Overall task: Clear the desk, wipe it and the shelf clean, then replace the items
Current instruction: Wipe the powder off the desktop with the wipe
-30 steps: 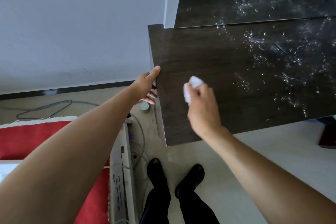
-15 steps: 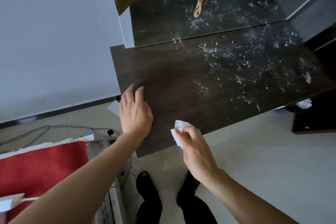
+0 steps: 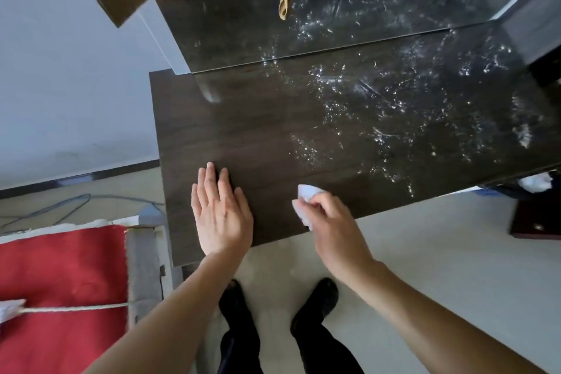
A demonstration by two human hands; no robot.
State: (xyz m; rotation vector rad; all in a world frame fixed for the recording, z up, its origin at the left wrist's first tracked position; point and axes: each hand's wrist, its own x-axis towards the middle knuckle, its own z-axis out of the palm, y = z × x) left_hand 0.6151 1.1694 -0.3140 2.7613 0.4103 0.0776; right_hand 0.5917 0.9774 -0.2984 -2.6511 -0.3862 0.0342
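left hand (image 3: 222, 215) flat on desk (image 3: 273, 130) | right hand (image 3: 329, 218) beside, holding tissue (image 3: 305, 196)

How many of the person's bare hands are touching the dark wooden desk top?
2. The left hand lies flat, palm down, near the front left corner of the dark wooden desk top. The right hand presses a crumpled white tissue at the front edge.

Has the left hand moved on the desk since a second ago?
Yes. The left hand left the desk's left edge and now lies flat on top near the front edge.
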